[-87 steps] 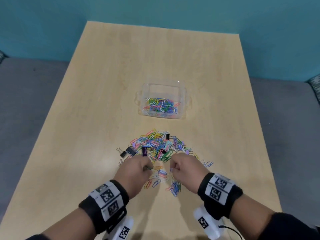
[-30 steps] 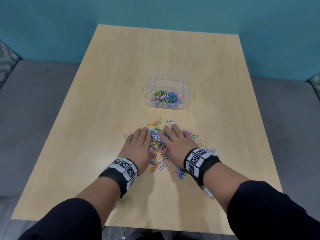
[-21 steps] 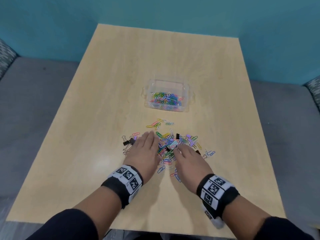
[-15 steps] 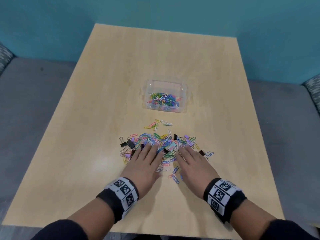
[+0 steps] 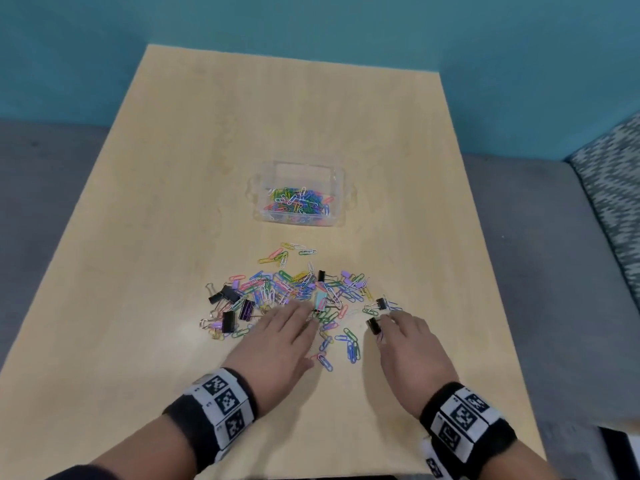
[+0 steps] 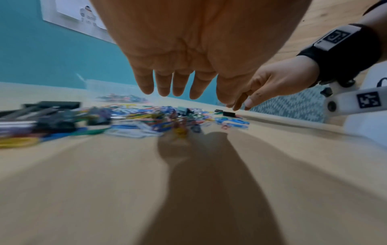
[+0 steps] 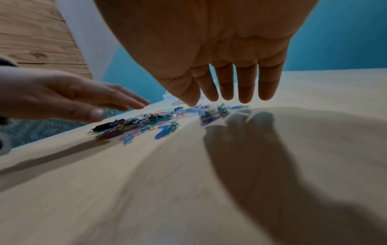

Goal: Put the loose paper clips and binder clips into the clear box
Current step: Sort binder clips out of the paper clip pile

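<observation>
Left hand (image 5: 277,344): fingers straight, together, palm down just above the wooden table (image 5: 138,271), holding nothing. Tips reach the near edge of the loose paper clips (image 5: 294,289). Right hand (image 5: 412,348): fingers extended, relaxed, empty; black binder clip (image 5: 373,326) just beside its fingertips. More binder clips (image 5: 228,303) left of the left fingers. Clear box (image 5: 300,195), part-filled with clips, lies well beyond both hands' fingertips.

No words or numbers can be read. The wristbands (image 5: 221,408) carry only square black-and-white code marks. The wall sheet (image 6: 75,15) is too blurred.
</observation>
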`<state>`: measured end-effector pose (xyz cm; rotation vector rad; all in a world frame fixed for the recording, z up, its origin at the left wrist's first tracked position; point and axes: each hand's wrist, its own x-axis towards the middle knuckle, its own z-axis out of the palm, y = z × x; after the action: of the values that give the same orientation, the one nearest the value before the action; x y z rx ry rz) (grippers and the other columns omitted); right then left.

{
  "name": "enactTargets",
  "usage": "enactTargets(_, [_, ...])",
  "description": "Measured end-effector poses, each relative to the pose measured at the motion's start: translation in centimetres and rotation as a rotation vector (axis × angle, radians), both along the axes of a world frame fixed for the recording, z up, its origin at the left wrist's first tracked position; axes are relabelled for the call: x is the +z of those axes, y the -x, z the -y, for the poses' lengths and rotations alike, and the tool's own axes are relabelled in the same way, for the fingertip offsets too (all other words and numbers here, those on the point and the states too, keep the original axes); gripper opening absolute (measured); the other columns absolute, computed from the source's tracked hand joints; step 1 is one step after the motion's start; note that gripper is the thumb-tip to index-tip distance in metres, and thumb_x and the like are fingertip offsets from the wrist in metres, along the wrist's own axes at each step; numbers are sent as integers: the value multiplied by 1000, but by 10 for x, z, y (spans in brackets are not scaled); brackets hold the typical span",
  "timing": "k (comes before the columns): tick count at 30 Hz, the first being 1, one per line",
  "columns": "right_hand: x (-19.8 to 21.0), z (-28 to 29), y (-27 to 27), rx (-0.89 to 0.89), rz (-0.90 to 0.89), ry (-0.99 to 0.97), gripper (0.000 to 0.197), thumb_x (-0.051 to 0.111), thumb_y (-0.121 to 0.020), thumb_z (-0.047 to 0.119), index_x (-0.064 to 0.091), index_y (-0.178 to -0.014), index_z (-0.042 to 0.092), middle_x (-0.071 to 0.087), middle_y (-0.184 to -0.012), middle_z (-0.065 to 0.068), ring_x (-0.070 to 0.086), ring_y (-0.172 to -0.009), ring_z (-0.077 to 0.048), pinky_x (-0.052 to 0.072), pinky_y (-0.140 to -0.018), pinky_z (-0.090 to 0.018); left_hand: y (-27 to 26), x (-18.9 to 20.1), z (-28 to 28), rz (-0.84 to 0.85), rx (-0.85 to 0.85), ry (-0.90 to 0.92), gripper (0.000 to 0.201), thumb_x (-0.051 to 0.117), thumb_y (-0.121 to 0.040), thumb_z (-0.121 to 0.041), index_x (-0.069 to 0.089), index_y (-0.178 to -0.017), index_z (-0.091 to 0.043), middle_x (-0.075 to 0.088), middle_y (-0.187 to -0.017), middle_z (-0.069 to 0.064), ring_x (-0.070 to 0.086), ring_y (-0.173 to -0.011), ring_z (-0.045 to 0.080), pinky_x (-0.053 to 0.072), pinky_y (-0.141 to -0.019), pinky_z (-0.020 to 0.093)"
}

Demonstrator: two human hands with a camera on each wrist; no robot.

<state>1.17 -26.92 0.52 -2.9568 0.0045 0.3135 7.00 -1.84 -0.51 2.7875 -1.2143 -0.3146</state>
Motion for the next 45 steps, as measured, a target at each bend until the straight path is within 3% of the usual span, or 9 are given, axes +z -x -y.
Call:
enactTargets(5, [2,-25,14,109,-4,42,39,59,-75,20,55,-113,15,57,-114,-3,53,-96,-28,49,-77,-39,14,-4,32,-53,-93,3,59,44,-86,-44,46,-134,-8,43,-143,13,38,-133,31,40,-103,45])
enactTargets(9, [0,-24,24,131,14,34,43,55,-78,24,54,-119,14,55,-125,-5,53,-108,-28,48,-88,-39,23,-5,36,-26,-116,1,65,64,-78,-46,52,-130,-9,46,-141,13,42,-131,30,41,-102,43])
enactTargets(11, [-4,-16,30,164,8,46,45,54,-79,24,54,-122,13,52,-132,-6,50,-117,-30,46,-95,-42,25,-4,35,0,-116,-7,63,62,-77,-48,55,-128,-11,49,-139,12,44,-129,28,41,-100,42])
enactTargets(14, [-8,-2,40,267,15,72,42,55,-79,24,56,-120,14,53,-133,-4,48,-123,-32,42,-100,-46,28,-6,33,6,-125,-11,59,41,-82,-47,55,-128,-11,48,-139,12,44,-130,28,38,-101,42])
enactTargets(20, [-6,13,42,202,103,14,35,56,-77,19,59,-112,14,57,-125,-6,51,-115,-30,46,-94,-41,31,-4,39,-16,-111,-19,59,38,-83,-46,53,-128,-11,49,-138,11,43,-130,29,39,-102,44])
enactTargets(23, [-8,11,36,162,91,15,39,45,-81,23,59,-116,13,58,-124,-5,53,-113,-28,48,-92,-39,30,0,49,9,-121,5,59,53,-80,-48,54,-127,-13,51,-137,10,45,-128,29,40,-101,43])
enactTargets(31, [-11,11,27,152,29,-17,50,40,-82,20,52,-129,9,52,-133,-8,46,-126,-29,42,-102,-40,29,-4,70,14,-184,-29,64,67,-74,-51,58,-125,-13,56,-132,7,49,-125,28,43,-100,43])
enactTargets(36, [-15,29,-3,185,-20,41,54,51,-84,17,40,-136,10,38,-145,-16,31,-138,-33,36,-107,-45,29,-7,68,15,-158,-58,62,69,-71,-50,60,-120,-13,57,-130,11,51,-121,31,43,-100,44])
enactTargets(45, [-12,17,20,173,-87,116,60,57,-82,28,43,-136,6,43,-142,-20,39,-133,-37,43,-101,-46,23,-7,72,61,-108,-8,57,68,-73,-50,61,-117,-15,60,-125,10,54,-118,31,42,-100,44])
